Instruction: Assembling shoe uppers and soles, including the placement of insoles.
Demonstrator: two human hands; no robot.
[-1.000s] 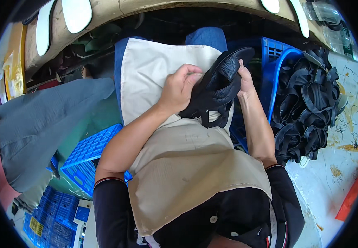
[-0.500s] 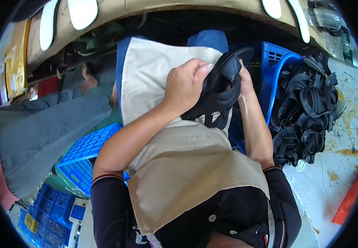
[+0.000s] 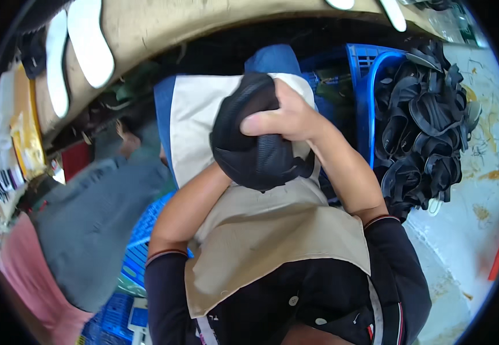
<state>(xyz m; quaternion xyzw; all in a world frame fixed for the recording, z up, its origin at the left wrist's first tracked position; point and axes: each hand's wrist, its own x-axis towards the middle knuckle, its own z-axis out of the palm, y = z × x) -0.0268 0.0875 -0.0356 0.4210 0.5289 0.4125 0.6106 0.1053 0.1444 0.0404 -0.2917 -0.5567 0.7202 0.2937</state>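
A black sandal (image 3: 241,155) with wide straps is held up over my lap, in front of the beige apron (image 3: 197,103). My right hand (image 3: 287,118) is closed on its right side, the thumb laid across the dark inner face and the fingers out of sight behind. My left forearm (image 3: 195,198) runs up to the sandal's lower left. The left hand itself is hidden behind the sandal, so its fingers do not show.
To my right, a blue plastic basket (image 3: 366,115) is heaped with black sandals (image 3: 428,126). White sole-shaped pieces (image 3: 91,43) lie on the bench (image 3: 140,26) ahead. On the left sits another person in grey trousers (image 3: 82,230), beside a blue crate (image 3: 140,247).
The sandal has turned over and moved left and nearer to me. My right hand now reaches across it with the thumb on top; my left hand has gone from its top to behind it.
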